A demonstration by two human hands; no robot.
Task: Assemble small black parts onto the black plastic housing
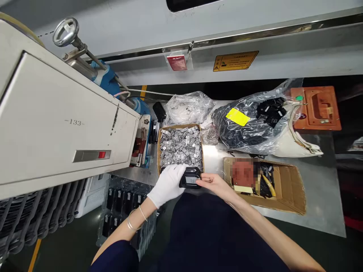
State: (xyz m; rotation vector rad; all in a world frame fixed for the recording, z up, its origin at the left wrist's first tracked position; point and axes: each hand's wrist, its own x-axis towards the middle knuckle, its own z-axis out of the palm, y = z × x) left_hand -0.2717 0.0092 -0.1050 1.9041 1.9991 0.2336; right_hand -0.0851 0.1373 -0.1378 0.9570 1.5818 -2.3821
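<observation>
Gloved left hand (168,184) and bare right hand (213,182) both pinch a black casing (190,177). It sits at the near edge of the box of metal clips (180,146); bare tabletop (320,177) lies right.

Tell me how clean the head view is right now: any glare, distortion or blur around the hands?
Head view: strong wide-angle bending, the machine cabinet and top rail curve. Glare on the clear plastic bags and the metal table. A blurred, pixelated patch sits over the cardboard box. The gloved left hand, bare right hand and black part between them look sharp and evenly lit.
</observation>
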